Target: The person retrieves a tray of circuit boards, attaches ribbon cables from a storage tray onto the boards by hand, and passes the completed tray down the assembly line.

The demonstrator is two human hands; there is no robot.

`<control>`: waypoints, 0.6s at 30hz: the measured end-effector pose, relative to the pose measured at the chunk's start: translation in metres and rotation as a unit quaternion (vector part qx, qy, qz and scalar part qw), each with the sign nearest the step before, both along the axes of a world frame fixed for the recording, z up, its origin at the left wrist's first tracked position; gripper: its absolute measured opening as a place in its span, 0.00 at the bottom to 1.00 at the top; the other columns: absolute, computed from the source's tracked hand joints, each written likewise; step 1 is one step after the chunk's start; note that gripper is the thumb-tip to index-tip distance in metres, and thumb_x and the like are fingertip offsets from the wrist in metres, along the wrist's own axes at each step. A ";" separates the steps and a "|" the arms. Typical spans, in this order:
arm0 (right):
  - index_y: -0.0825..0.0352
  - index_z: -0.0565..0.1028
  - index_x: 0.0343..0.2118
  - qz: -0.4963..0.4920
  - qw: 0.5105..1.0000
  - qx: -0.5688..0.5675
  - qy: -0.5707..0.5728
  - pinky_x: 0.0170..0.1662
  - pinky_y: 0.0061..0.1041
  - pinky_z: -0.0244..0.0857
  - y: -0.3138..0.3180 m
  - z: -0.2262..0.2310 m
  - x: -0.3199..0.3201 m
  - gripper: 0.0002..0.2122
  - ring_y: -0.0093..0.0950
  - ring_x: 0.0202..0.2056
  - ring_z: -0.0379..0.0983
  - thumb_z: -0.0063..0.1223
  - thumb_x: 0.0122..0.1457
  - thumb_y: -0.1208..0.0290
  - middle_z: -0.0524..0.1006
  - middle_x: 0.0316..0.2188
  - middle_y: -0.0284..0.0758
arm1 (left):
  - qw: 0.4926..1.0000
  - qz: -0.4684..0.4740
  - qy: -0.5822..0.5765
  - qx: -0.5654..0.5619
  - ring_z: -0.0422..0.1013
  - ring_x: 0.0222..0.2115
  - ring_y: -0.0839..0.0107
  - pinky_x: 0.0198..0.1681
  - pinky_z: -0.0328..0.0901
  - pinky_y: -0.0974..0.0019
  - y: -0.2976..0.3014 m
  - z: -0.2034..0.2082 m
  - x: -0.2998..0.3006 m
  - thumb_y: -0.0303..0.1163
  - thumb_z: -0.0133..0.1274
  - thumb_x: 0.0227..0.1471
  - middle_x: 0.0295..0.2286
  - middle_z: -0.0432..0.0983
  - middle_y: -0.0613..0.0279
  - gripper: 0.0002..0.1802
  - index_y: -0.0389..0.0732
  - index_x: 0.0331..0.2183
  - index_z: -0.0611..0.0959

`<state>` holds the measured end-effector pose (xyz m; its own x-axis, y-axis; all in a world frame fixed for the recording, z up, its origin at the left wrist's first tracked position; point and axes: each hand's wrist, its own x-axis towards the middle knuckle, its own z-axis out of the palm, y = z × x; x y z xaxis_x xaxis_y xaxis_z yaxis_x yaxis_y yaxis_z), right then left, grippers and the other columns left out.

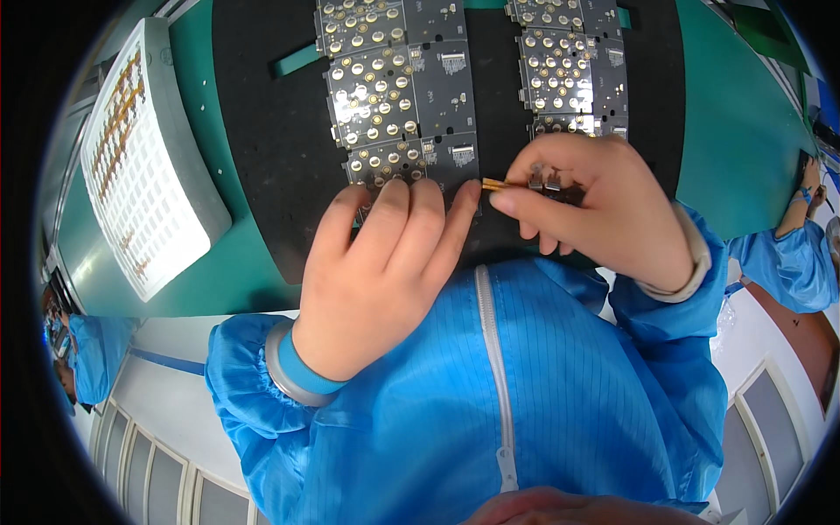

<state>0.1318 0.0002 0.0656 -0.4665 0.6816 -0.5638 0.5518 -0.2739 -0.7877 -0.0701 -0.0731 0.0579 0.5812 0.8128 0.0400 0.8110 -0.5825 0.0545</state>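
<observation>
My left hand [376,254] lies with its fingers stretched over the near end of the left column of black circuit boards [444,96], fingertips resting there. Its index fingertip is beside a small gold-orange strip [493,185], probably a flex cable. My right hand [604,201] pinches that strip between thumb and index finger at the boards' right edge. Whether the strip touches the board, I cannot tell. Rows of round metallic contacts cover the left part of each board. A second column of boards [604,61] lies beyond my right hand, which hides its near end.
A black mat [262,131] lies under the boards on a green table [726,131]. At the left stands a white tray [162,157] with small slots, some holding orange-brown strips. Other people in blue sleeves [792,262] are at the far right and left.
</observation>
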 end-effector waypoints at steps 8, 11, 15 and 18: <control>0.69 0.73 0.33 0.020 0.983 -0.121 0.136 0.24 0.13 0.65 0.013 0.018 0.027 0.05 0.16 0.21 0.72 0.51 0.60 0.72 0.76 0.21 0.29 | 0.986 0.013 -0.153 -0.061 0.68 0.35 0.64 0.38 0.64 0.63 0.020 0.004 -0.003 0.27 0.58 0.38 0.35 0.71 0.59 0.21 0.43 0.41 0.82; 0.69 0.71 0.35 0.058 0.966 -0.136 0.211 0.25 0.13 0.64 0.012 0.012 0.018 0.06 0.16 0.22 0.72 0.48 0.62 0.72 0.75 0.22 0.30 | 0.936 0.005 -0.342 -0.089 0.69 0.31 0.64 0.32 0.63 0.64 0.034 0.008 -0.002 0.25 0.63 0.33 0.32 0.73 0.59 0.19 0.38 0.35 0.83; 0.69 0.72 0.33 0.060 0.968 -0.125 0.210 0.24 0.13 0.64 0.017 0.013 0.011 0.06 0.16 0.21 0.72 0.49 0.61 0.72 0.75 0.21 0.31 | 0.920 -0.017 -0.388 -0.049 0.69 0.27 0.64 0.28 0.63 0.67 0.040 0.011 -0.003 0.24 0.64 0.32 0.28 0.74 0.58 0.16 0.35 0.31 0.83; 0.69 0.72 0.31 0.053 0.975 -0.107 0.189 0.24 0.13 0.64 0.022 0.014 0.008 0.06 0.17 0.21 0.73 0.49 0.61 0.72 0.75 0.21 0.31 | 0.921 -0.017 -0.387 -0.040 0.69 0.27 0.64 0.28 0.63 0.67 0.043 0.010 -0.006 0.24 0.64 0.32 0.27 0.74 0.58 0.15 0.35 0.30 0.83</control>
<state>0.1395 0.0222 0.0792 -0.7299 0.5042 -0.4617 0.2662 -0.4123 -0.8713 -0.0760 -0.0302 0.0678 0.4290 0.8127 0.3943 0.4924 -0.5764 0.6522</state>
